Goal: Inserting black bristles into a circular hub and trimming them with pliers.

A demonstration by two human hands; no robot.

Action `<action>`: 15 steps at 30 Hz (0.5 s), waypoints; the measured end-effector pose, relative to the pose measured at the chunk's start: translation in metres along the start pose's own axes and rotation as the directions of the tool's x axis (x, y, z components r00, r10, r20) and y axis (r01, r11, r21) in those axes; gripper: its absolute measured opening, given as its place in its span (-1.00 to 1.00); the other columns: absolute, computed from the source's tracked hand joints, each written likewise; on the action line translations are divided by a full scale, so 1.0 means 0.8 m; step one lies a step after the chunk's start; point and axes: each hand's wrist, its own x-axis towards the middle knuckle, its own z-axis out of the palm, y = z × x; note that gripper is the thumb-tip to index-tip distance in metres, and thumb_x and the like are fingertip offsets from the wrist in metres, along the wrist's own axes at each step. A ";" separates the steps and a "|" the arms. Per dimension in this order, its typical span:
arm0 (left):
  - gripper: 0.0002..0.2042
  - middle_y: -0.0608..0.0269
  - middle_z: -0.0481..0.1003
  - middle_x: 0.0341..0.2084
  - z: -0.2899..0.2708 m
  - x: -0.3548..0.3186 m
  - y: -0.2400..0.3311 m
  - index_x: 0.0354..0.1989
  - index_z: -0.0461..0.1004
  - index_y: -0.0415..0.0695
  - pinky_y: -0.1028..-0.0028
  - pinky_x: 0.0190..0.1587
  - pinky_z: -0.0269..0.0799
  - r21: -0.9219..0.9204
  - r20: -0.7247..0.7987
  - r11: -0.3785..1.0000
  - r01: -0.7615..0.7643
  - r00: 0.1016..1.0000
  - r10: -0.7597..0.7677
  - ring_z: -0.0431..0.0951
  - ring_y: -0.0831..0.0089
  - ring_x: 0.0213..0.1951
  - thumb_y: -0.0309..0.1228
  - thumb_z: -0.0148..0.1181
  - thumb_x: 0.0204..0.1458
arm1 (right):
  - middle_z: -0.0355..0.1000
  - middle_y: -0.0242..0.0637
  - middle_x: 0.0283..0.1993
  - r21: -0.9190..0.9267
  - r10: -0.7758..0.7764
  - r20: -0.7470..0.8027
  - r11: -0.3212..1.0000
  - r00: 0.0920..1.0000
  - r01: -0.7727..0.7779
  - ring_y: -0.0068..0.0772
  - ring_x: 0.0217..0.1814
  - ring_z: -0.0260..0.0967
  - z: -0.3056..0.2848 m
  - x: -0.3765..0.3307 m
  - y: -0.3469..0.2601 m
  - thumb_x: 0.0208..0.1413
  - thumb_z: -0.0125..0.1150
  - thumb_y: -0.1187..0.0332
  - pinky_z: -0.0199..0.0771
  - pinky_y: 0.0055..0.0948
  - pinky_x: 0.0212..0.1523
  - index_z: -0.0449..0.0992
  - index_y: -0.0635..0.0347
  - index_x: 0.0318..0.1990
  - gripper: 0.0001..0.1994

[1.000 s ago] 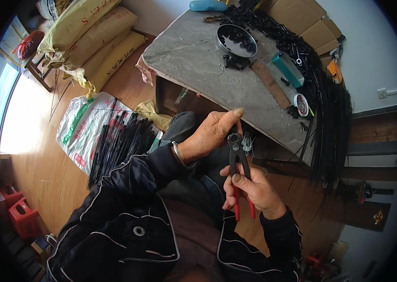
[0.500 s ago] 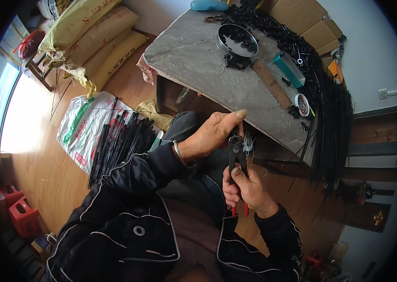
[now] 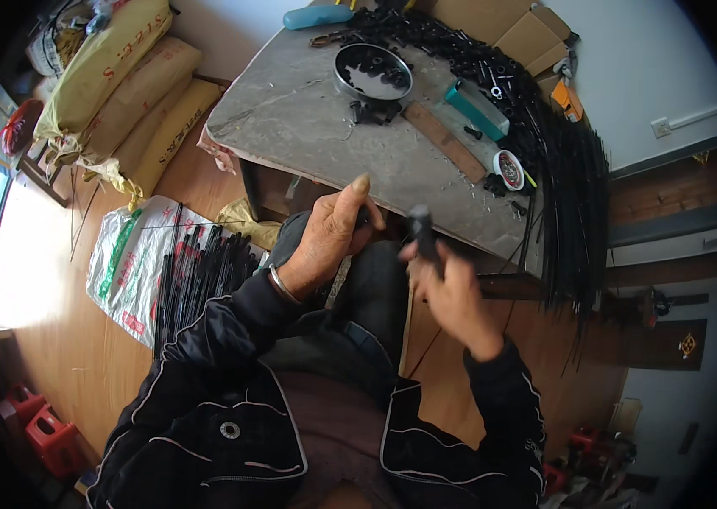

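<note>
My right hand [image 3: 453, 297] is closed around a pair of end-cutting pliers [image 3: 420, 227], smeared by motion, with its dark head pointing up toward the table edge. To its left, my left hand [image 3: 331, 233] is closed with the thumb raised. Something dark shows between its fingers, too hidden to name. A gap separates the pliers from my left hand. Both hands are above my lap, just short of the grey stone-patterned table [image 3: 290, 110].
On the table are a round tin [image 3: 373, 72] of black parts, a wooden strip [image 3: 446, 141], a teal box [image 3: 477, 109], a small round tub [image 3: 508, 170] and long black rods [image 3: 574, 229]. More black rods [image 3: 197, 280] lie on a white sack at left, near stacked yellow sacks [image 3: 112, 76].
The pliers have moved away from my left hand, and their head has blurred. The thin pale strands by the jaws no longer show. The whole view has shifted slightly.
</note>
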 end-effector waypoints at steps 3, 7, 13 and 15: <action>-0.42 0.40 0.18 -0.82 0.013 -0.001 -0.002 -0.52 0.43 -0.23 0.59 -0.65 0.01 0.014 0.018 0.999 -0.031 0.999 0.031 0.10 0.65 -0.75 0.07 -0.21 0.25 | 0.48 -0.03 -0.18 -0.602 -0.425 -0.291 0.778 0.857 0.181 0.10 -0.14 0.43 -0.044 0.055 0.073 0.08 0.12 0.51 0.42 -0.17 -0.20 0.45 0.23 -0.05 -0.75; -0.43 0.40 0.18 -0.82 0.007 -0.001 -0.001 -0.49 0.43 -0.24 0.58 -0.64 0.02 0.026 0.025 0.999 -0.044 0.999 0.043 0.10 0.64 -0.74 0.06 -0.22 0.26 | 0.44 -0.12 -0.10 -0.680 -0.375 -0.303 0.729 0.876 0.077 0.07 -0.12 0.42 -0.050 0.075 0.096 0.01 0.17 0.54 0.41 -0.12 -0.18 0.40 0.11 0.07 -0.59; -0.43 0.39 0.18 -0.82 0.003 0.004 -0.007 -0.48 0.42 -0.24 0.59 -0.63 0.02 0.022 0.001 1.000 -0.012 1.000 0.012 0.09 0.64 -0.74 0.06 -0.23 0.27 | 0.38 -0.18 -0.17 -0.717 -0.349 -0.253 0.694 0.902 0.067 0.03 -0.17 0.41 -0.041 0.086 0.094 -0.05 0.25 0.52 0.41 -0.11 -0.22 0.37 0.04 0.13 -0.48; -0.44 0.39 0.18 -0.82 0.005 0.005 -0.008 -0.48 0.42 -0.24 0.59 -0.63 0.03 0.045 0.005 0.999 -0.021 1.000 0.021 0.10 0.64 -0.74 0.05 -0.22 0.27 | 0.36 -0.18 -0.21 -0.739 -0.351 -0.241 0.670 0.905 0.063 0.01 -0.20 0.41 -0.042 0.087 0.091 -0.08 0.28 0.51 0.41 -0.11 -0.24 0.37 0.05 0.13 -0.47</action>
